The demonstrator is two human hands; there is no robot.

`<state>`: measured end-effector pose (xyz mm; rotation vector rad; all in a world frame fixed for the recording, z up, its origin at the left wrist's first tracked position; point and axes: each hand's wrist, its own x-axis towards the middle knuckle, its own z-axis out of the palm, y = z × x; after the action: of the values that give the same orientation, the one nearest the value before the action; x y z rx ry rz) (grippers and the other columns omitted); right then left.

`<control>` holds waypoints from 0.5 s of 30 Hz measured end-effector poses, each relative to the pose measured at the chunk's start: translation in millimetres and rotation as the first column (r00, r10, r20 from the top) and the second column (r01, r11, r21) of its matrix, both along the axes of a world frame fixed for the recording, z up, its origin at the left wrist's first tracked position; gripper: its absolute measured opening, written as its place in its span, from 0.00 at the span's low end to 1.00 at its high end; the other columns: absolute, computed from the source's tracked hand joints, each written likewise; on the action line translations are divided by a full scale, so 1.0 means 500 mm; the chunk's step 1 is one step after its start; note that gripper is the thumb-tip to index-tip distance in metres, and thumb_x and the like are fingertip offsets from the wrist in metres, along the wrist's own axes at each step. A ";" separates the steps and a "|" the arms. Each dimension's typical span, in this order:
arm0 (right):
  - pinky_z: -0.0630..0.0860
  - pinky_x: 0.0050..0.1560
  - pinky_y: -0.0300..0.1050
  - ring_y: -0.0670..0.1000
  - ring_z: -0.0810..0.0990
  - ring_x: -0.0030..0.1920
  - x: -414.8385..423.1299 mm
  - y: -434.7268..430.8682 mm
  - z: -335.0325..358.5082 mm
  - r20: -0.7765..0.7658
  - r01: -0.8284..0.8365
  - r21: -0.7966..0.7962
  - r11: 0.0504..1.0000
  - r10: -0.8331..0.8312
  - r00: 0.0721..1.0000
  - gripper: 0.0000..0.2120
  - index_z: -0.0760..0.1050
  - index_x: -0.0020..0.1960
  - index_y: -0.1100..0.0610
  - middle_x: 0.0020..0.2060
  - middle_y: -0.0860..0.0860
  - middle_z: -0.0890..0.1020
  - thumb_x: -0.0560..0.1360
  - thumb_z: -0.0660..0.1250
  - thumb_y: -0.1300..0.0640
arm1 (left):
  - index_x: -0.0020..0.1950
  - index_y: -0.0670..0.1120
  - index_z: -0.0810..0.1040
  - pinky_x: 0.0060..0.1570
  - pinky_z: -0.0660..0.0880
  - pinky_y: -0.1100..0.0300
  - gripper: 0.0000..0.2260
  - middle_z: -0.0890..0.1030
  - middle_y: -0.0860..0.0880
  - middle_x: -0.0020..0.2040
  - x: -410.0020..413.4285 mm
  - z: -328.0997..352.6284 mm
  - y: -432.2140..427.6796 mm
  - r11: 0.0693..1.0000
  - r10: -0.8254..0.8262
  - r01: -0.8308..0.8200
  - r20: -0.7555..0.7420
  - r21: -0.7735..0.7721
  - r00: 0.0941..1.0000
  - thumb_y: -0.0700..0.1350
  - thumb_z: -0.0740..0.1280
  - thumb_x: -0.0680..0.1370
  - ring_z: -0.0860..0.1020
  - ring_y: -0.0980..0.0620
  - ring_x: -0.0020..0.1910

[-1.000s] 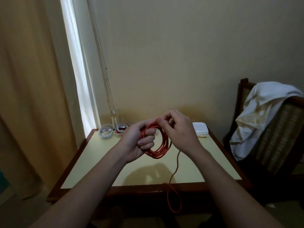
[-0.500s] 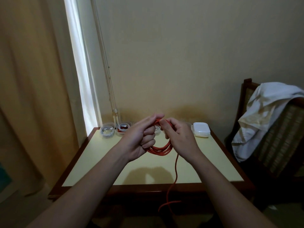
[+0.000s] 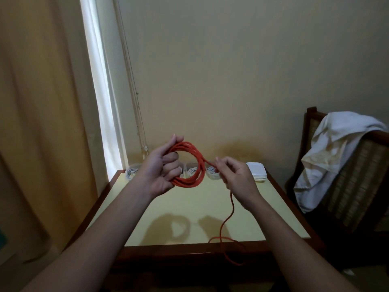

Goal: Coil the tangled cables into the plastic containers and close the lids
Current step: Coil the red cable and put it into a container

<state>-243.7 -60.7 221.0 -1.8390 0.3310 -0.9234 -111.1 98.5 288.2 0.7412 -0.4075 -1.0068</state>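
One table (image 3: 147,218) lies under both hands. The left hand (image 3: 160,173) clenches one red cable (image 3: 199,163), wound into an upright coil above the table. The right hand (image 3: 237,178), at 3 o'clock from the coil, pinches the free strand; its tail drops toward 6 o'clock over the near edge. The next loop likely swings toward 9 o'clock. Three containers (image 3: 131,173) show at 12 o'clock, beside one lid stack (image 3: 257,170).
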 end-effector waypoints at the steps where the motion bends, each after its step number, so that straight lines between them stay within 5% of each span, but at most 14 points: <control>1: 0.62 0.33 0.44 0.47 0.65 0.30 -0.001 -0.010 -0.010 -0.004 0.017 0.018 1.000 -0.017 1.000 0.23 0.74 0.38 0.59 0.29 0.50 0.69 0.80 0.65 0.40 | 0.42 0.48 0.81 0.20 0.44 0.65 0.10 0.56 0.55 0.20 0.006 0.004 0.003 1.000 0.025 -0.025 -0.004 0.013 1.000 0.50 0.65 0.80 0.48 0.56 0.19; 5: 0.62 0.34 0.44 0.47 0.64 0.31 0.000 -0.036 -0.042 -0.078 0.087 0.032 0.996 -0.085 0.993 0.20 0.73 0.33 0.49 0.28 0.49 0.68 0.80 0.67 0.40 | 0.44 0.48 0.80 0.19 0.45 0.65 0.09 0.57 0.54 0.20 0.033 0.023 0.010 0.995 0.096 -0.095 -0.056 0.022 0.994 0.48 0.64 0.81 0.54 0.57 0.15; 10: 0.63 0.37 0.46 0.48 0.65 0.31 -0.022 -0.068 -0.097 -0.178 0.180 0.000 0.984 -0.177 0.968 0.24 0.70 0.37 0.57 0.29 0.47 0.67 0.79 0.66 0.38 | 0.45 0.46 0.82 0.20 0.47 0.65 0.08 0.58 0.55 0.23 0.082 0.050 0.029 0.967 0.254 -0.256 -0.208 0.018 0.945 0.48 0.66 0.78 0.52 0.57 0.18; 15: 0.65 0.36 0.41 0.45 0.67 0.32 -0.040 -0.081 -0.115 -0.227 0.247 -0.047 0.968 -0.251 0.941 0.21 0.73 0.42 0.58 0.32 0.47 0.71 0.80 0.64 0.40 | 0.48 0.46 0.79 0.20 0.51 0.64 0.09 0.59 0.55 0.25 0.111 0.042 0.034 0.925 0.369 -0.380 -0.208 -0.014 0.906 0.46 0.60 0.79 0.53 0.57 0.19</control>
<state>-263.7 -101.2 163.2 -1.9558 0.7163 -0.8828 -55.4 115.6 309.4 0.6306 -0.1067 -0.6941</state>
